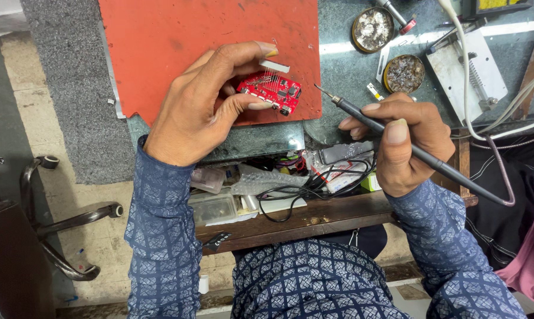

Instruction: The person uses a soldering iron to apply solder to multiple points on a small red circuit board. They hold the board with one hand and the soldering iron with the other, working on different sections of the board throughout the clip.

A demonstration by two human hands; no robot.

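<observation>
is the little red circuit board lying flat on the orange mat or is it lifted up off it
Lifted. The left hand pinches the small red circuit board between thumb and fingers, tilted above the orange mat. The right hand holds the dark soldering iron apart from it.

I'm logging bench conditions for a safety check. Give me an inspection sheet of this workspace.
Surface: dark stone bench, red mat with chipped edge.
Job's things: red circuit board with a white pin strip and thin pins; soldering iron.
Clutter: two round tins of residue, metal iron stand, plastic boxes and packets in the open drawer.
Grippers: left hand pinches the board; right hand holds the iron, tip apart from the board.
Cables: iron's cord, pale cables, black wire in the drawer.
Surroundings: chair base, tiled floor.
</observation>
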